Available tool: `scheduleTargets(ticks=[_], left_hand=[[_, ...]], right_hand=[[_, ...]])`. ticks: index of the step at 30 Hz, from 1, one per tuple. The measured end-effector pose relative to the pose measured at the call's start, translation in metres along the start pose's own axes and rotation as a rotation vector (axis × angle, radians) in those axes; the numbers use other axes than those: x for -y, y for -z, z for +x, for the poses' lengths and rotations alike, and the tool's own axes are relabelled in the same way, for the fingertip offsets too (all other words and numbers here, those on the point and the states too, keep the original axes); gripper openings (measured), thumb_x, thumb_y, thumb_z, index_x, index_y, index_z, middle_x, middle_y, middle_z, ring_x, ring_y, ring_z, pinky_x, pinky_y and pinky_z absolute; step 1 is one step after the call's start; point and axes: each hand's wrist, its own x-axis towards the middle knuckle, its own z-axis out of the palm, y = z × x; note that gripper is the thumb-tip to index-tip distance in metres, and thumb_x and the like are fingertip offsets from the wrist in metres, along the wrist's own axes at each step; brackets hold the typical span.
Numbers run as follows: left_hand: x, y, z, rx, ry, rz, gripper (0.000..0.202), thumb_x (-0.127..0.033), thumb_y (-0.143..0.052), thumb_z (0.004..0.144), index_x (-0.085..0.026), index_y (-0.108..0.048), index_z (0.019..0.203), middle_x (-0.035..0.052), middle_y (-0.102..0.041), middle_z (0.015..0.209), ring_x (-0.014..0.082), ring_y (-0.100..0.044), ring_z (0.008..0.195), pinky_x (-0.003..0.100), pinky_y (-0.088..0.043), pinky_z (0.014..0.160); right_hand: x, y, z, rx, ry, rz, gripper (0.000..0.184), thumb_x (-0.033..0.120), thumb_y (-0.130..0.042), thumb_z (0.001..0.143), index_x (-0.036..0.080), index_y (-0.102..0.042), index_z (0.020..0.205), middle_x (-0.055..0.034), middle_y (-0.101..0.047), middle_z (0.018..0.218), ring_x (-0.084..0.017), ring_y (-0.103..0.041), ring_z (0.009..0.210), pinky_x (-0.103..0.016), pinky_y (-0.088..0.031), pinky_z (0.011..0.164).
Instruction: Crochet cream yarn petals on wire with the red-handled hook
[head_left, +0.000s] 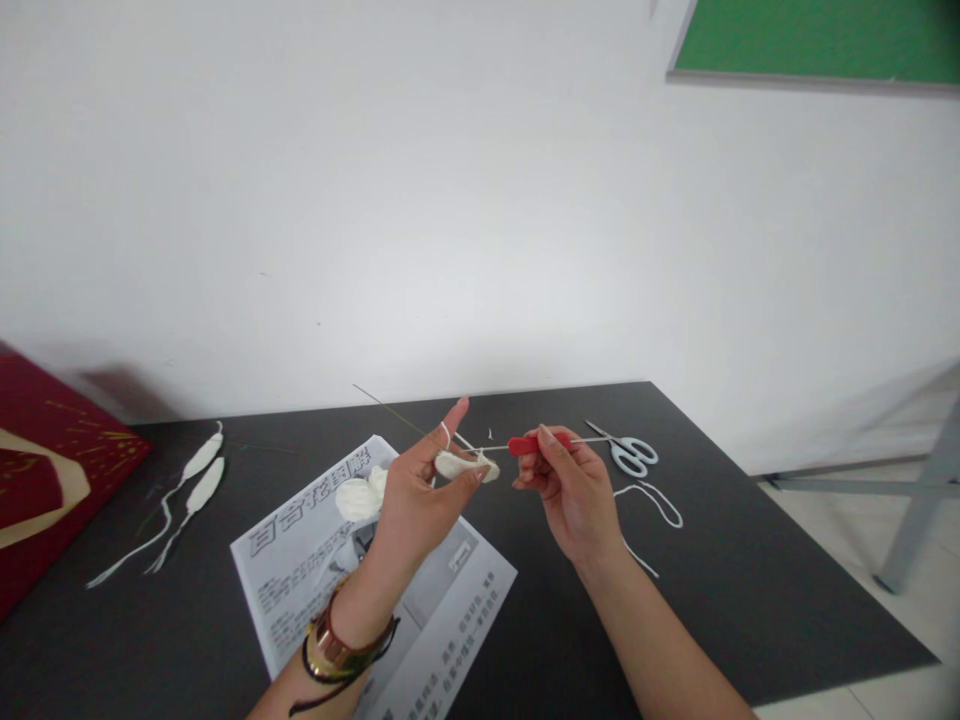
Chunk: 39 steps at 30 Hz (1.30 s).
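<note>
My left hand (422, 490) pinches a small cream crochet piece (463, 466) between thumb and fingers, with the index finger raised and white yarn looped round it. My right hand (568, 490) grips a crochet hook by its red handle (534, 444); the thin metal shaft points left into the crochet piece. Both hands hover above a black table (712, 580). A thin green wire (386, 407) sticks out up and left from behind the left hand.
A printed instruction sheet (442, 610) lies under my hands, with a ball of white yarn (358, 497) on it. Pale blue scissors (630, 452) and a loose yarn strand (660, 503) lie at the right. Two finished white petals (196, 478) lie at left, beside a red box (45, 470).
</note>
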Motion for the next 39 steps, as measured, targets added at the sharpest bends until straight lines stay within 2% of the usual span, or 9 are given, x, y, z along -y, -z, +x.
scheduleTargets(ticks=[4, 7, 11, 13, 15, 18, 21, 24, 39], left_hand=[[0.001, -0.001, 0.0, -0.037, -0.026, 0.041, 0.07, -0.02, -0.072, 0.067, -0.023, -0.048, 0.132, -0.0021, -0.065, 0.071, 0.013, -0.055, 0.064, 0.025, -0.045, 0.066], [0.003, -0.004, 0.0, -0.055, 0.056, -0.088, 0.073, -0.018, -0.073, 0.066, -0.022, -0.045, 0.134, -0.0041, -0.064, 0.069, 0.0114, -0.055, 0.064, 0.024, -0.044, 0.068], [0.006, -0.008, 0.001, -0.044, 0.226, -0.405, 0.075, -0.014, -0.073, 0.068, -0.02, -0.04, 0.136, -0.0064, -0.063, 0.066, 0.0068, -0.055, 0.061, 0.02, -0.043, 0.069], [0.006, -0.007, 0.002, 0.008, 0.295, -0.545, 0.072, -0.011, -0.072, 0.068, -0.016, -0.043, 0.133, -0.0048, -0.064, 0.068, 0.0069, -0.057, 0.063, 0.02, -0.043, 0.069], [0.003, -0.006, 0.002, 0.052, 0.342, -0.636, 0.066, -0.008, -0.071, 0.068, -0.014, -0.048, 0.129, -0.0032, -0.065, 0.071, 0.0078, -0.059, 0.068, 0.02, -0.044, 0.071], [-0.004, -0.002, 0.001, 0.081, 0.376, -0.698, 0.06, -0.004, -0.071, 0.067, -0.014, -0.054, 0.123, -0.0027, -0.066, 0.074, 0.0076, -0.06, 0.068, 0.02, -0.044, 0.073], [-0.008, -0.001, -0.001, 0.118, 0.383, -0.687, 0.059, -0.005, -0.071, 0.067, -0.015, -0.055, 0.123, -0.0025, -0.065, 0.072, 0.0077, -0.059, 0.066, 0.02, -0.044, 0.072], [-0.009, 0.0, -0.003, 0.154, 0.361, -0.63, 0.061, -0.008, -0.072, 0.068, -0.018, -0.054, 0.125, -0.0026, -0.065, 0.07, 0.0079, -0.058, 0.066, 0.021, -0.043, 0.073], [-0.014, 0.0, -0.013, 0.179, 0.389, -0.361, 0.059, -0.014, -0.077, 0.063, -0.025, -0.06, 0.118, -0.0042, -0.061, 0.067, 0.0093, -0.057, 0.064, 0.023, -0.042, 0.07]], right_hand=[[0.0, -0.001, -0.003, -0.014, 0.089, -0.128, 0.014, 0.03, -0.061, 0.082, 0.017, -0.063, 0.082, -0.0002, -0.067, 0.062, -0.01, -0.06, 0.049, -0.022, -0.055, 0.05], [-0.002, 0.001, -0.009, -0.006, 0.333, -0.397, 0.009, 0.024, -0.06, 0.082, 0.021, -0.068, 0.086, -0.0032, -0.071, 0.072, -0.014, -0.064, 0.057, -0.027, -0.056, 0.056], [-0.009, 0.006, -0.016, 0.292, 0.715, -0.759, 0.029, 0.011, -0.064, 0.076, 0.03, -0.071, 0.098, -0.0067, -0.072, 0.095, -0.021, -0.066, 0.084, -0.035, -0.055, 0.075], [-0.012, 0.007, -0.016, 0.324, 0.775, -0.764, 0.034, 0.008, -0.064, 0.075, 0.031, -0.07, 0.1, -0.0064, -0.071, 0.097, -0.021, -0.065, 0.087, -0.035, -0.054, 0.077], [-0.014, 0.006, -0.014, 0.199, 0.691, -0.615, 0.029, 0.009, -0.062, 0.077, 0.03, -0.072, 0.095, -0.0045, -0.07, 0.091, -0.017, -0.064, 0.081, -0.031, -0.055, 0.071], [-0.018, 0.001, -0.008, 0.073, 0.35, -0.21, 0.012, 0.019, -0.062, 0.081, 0.026, -0.071, 0.085, -0.0009, -0.068, 0.079, -0.013, -0.062, 0.071, -0.024, -0.055, 0.058], [-0.021, -0.001, -0.002, 0.092, 0.027, 0.111, 0.008, 0.03, -0.066, 0.079, 0.022, -0.068, 0.082, 0.0001, -0.068, 0.074, -0.011, -0.061, 0.063, -0.019, -0.055, 0.052], [-0.018, 0.0, 0.001, 0.121, -0.141, 0.255, 0.013, 0.031, -0.068, 0.077, 0.019, -0.067, 0.081, 0.0015, -0.067, 0.069, -0.007, -0.058, 0.057, -0.014, -0.054, 0.052], [0.011, 0.008, 0.003, 0.227, 0.061, 0.054, 0.015, 0.029, -0.065, 0.079, 0.017, -0.061, 0.072, 0.0014, -0.059, 0.066, -0.01, -0.055, 0.049, -0.023, -0.051, 0.042]])
